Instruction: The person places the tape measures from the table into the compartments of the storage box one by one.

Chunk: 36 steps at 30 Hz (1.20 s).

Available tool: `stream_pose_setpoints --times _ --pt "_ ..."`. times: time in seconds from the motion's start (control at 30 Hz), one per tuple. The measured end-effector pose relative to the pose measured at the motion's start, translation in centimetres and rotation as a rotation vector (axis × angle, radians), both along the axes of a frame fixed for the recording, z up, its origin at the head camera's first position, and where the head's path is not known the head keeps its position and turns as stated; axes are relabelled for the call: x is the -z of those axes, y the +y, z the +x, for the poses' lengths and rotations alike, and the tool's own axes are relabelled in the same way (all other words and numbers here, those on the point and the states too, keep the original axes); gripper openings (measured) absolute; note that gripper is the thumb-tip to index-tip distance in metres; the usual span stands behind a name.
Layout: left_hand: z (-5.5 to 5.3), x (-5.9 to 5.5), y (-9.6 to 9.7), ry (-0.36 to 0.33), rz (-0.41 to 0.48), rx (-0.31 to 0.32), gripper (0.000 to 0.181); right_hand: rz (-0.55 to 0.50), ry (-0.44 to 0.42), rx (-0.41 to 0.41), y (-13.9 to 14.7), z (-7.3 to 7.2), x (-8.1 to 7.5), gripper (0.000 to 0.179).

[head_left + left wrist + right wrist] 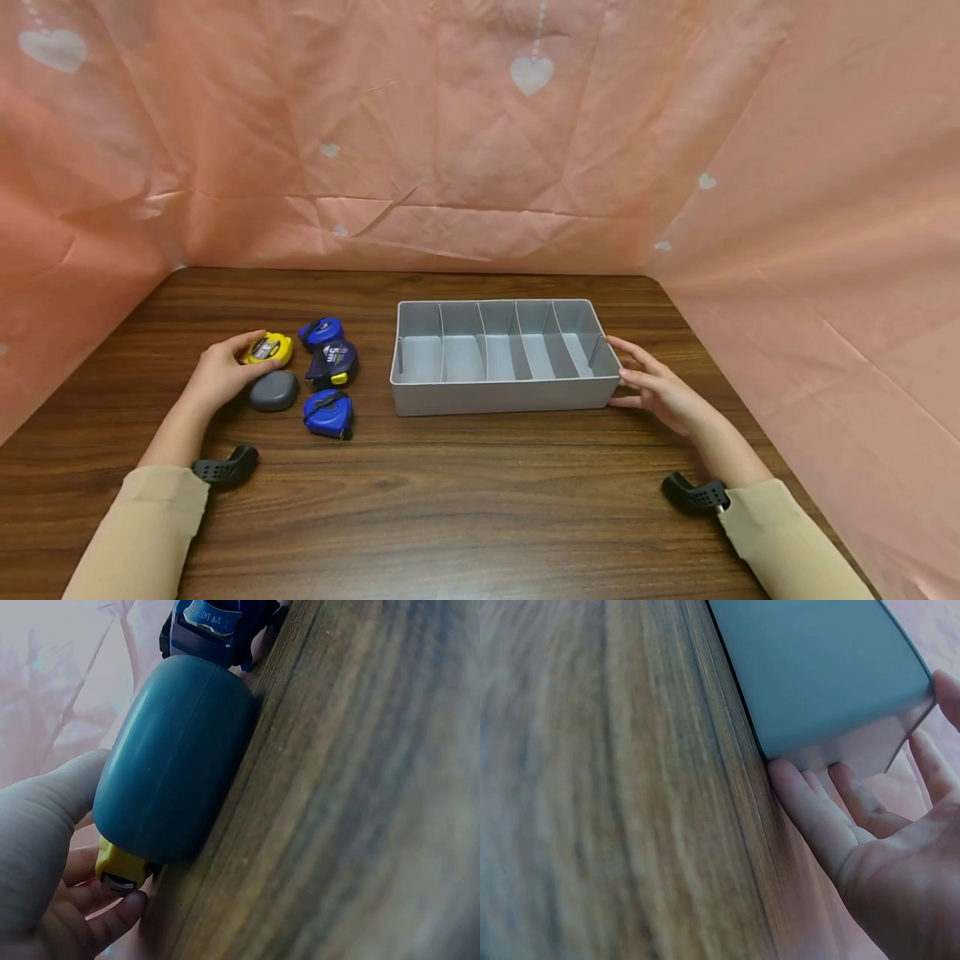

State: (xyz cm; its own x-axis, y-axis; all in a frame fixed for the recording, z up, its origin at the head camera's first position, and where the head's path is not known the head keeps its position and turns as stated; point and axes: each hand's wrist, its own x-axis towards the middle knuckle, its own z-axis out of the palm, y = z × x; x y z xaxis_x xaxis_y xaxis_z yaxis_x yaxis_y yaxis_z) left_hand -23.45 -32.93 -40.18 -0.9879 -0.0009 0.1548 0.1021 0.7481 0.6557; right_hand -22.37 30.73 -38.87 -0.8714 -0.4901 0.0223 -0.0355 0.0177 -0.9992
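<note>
My left hand (223,369) grips a yellow tape measure (270,348) at the left of the table, thumb on its near side. Just in front of that lies a rounded dark grey case (273,391), which hides much of the yellow one in the left wrist view. At the other side, my right hand (660,387) touches the right end of a long grey organizer box (495,397). Its fingers (810,806) are spread against the end wall in the right wrist view. Several dividers split the box into compartments, with nothing in them.
Right of the left hand lie a blue tape measure (322,332), a dark navy tape measure (334,362) with a yellow button, and a nearer blue tape measure (327,413). A pink curtain (420,150) closes off the wooden table (450,500) at the back and sides.
</note>
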Motion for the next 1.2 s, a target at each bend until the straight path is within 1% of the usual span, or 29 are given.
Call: stream_pose_setpoints --times 0.23,0.53,0.93,1.2 --pt "0.14 -0.11 0.2 0.063 -0.013 -0.023 0.07 -0.007 0.005 0.0 -0.05 -0.07 -0.13 0.055" --pt "0.38 -0.14 0.16 0.058 -0.009 -0.066 0.071 0.005 -0.001 0.002 0.05 -0.02 -0.09 0.055" --pt "0.45 0.05 -0.02 0.109 0.014 -0.096 0.066 0.002 0.001 -0.002 -0.04 -0.03 -0.04 0.055" --pt "0.4 -0.15 -0.04 0.134 0.04 -0.121 0.064 0.005 0.014 -0.011 -0.03 -0.08 0.04 0.054"
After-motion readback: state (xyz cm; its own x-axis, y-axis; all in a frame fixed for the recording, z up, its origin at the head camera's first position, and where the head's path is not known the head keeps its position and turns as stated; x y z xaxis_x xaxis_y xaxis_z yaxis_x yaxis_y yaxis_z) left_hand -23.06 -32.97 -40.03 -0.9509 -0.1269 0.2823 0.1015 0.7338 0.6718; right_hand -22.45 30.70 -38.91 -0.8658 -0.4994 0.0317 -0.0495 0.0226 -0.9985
